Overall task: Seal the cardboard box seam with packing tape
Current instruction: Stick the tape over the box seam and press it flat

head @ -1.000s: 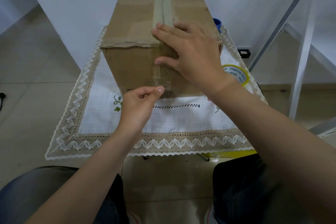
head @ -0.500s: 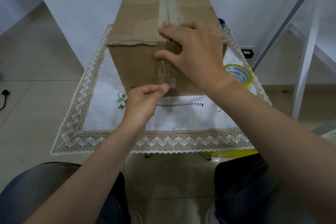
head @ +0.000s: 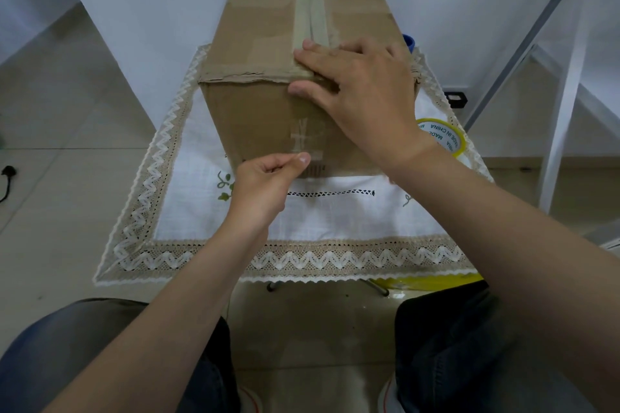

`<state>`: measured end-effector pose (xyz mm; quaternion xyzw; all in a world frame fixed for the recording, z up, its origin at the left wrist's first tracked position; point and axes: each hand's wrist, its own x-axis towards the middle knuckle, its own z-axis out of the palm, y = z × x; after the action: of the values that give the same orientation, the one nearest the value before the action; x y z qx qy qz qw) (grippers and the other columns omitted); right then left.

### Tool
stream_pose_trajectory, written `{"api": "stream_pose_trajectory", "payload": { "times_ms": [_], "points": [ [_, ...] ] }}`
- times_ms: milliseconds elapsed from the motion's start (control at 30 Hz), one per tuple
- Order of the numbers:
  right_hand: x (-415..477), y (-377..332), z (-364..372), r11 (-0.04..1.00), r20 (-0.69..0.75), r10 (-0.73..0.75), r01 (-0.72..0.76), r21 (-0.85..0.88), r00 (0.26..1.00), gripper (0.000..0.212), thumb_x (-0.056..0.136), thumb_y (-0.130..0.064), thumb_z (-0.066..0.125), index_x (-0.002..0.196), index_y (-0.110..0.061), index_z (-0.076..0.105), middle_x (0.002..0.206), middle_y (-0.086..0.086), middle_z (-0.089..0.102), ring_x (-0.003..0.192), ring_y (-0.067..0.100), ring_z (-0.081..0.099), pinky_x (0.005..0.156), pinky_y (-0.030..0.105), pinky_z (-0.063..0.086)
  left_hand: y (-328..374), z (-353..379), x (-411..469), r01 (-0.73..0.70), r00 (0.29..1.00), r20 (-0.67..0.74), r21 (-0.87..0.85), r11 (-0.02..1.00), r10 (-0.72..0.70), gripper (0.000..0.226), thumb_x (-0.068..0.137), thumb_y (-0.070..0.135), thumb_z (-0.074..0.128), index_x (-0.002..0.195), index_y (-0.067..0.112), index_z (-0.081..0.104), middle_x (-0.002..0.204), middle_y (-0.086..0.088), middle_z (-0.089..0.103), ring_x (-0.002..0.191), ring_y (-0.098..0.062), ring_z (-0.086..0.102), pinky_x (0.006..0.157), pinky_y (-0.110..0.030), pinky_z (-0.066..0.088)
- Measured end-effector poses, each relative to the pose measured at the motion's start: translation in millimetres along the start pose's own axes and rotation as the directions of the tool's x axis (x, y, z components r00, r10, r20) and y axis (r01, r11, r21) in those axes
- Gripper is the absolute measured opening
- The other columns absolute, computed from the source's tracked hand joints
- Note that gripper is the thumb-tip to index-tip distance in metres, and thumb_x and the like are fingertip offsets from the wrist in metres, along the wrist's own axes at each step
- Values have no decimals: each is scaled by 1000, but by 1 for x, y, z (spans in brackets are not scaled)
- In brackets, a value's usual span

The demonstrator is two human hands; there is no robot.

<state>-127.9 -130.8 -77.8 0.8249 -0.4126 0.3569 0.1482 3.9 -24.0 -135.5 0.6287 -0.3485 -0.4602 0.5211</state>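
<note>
Two hands on the job here. Nearest, the left hand (head: 265,178) has its fingers curled, thumb and forefinger pinching the end of the clear tape (head: 303,134) low on the front face of the box (head: 261,27). The box sits on a lace-edged cloth (head: 335,211). The right hand (head: 362,90) lies flat with fingers straight across the top's near edge, over the seam (head: 310,3), thumb down on the front. A yellow roll (head: 446,137) lies on the cloth just behind the right wrist, beside the box.
</note>
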Motion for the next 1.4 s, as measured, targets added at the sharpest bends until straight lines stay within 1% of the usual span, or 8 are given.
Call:
{"api": "stream_pose_trajectory", "payload": {
  "times_ms": [67,200,367,633,867,1100,1233,1400],
  "points": [
    [-3,2,6,999,-67,-40,38,-38,997,50,92,-73,48,128,-44,68,133,-22,68,109,23,68,90,44,41,0,-1,0,-8,1000,-4,17,1000,8,5,94,32,75,92,28,77,57,8,73,41,2,29,51,-16,43],
    [-14,7,11,986,-20,-99,95,-138,995,70,83,-79,54,143,-42,56,146,-22,59,119,24,63,95,44,38,-3,-1,2,-6,1000,-15,23,1000,6,4,93,34,76,92,31,78,44,19,53,41,-3,33,50,-22,39],
    [-19,6,9,982,34,-91,96,-161,995,81,78,-78,61,148,-38,50,153,-18,53,129,27,59,102,45,36,-3,0,4,5,1000,-10,17,1000,-4,4,94,34,75,94,31,77,42,20,48,45,-7,31,48,-19,39],
    [3,-5,0,998,-24,-9,8,-62,1000,55,87,-76,50,122,-40,72,128,-16,73,107,29,70,90,48,46,-2,0,4,12,1000,0,33,999,-12,9,94,36,74,99,29,77,43,20,49,48,-8,31,53,-24,38],
    [-23,1,7,978,88,-63,79,-191,994,94,72,-78,66,152,-35,43,158,-15,47,134,30,54,107,49,37,-3,1,8,-9,1000,-22,14,1000,9,8,92,35,77,84,33,77,65,1,49,54,-10,36,53,-26,37],
    [-2,12,-6,1000,62,-1,1,3,998,57,94,-72,44,135,-39,65,142,-15,64,122,26,63,100,47,41,-6,2,13,-4,1000,-1,-3,1000,4,7,92,36,77,94,29,79,67,0,56,45,-7,30,48,-21,36],
    [-2,12,-2,999,37,32,-32,6,999,61,91,-74,46,133,-35,68,139,-13,67,119,27,64,97,46,40,-6,3,13,2,1000,-6,4,1000,-2,7,92,36,77,94,30,79,73,1,65,46,-8,31,50,-24,36],
    [-22,13,-2,984,100,-40,56,-168,994,89,77,-75,63,153,-31,45,154,-11,52,131,29,54,108,47,37,-5,3,12,9,1000,-21,23,1000,-9,7,92,37,77,87,32,77,56,11,54,50,-9,34,54,-27,37]
  ]
}}
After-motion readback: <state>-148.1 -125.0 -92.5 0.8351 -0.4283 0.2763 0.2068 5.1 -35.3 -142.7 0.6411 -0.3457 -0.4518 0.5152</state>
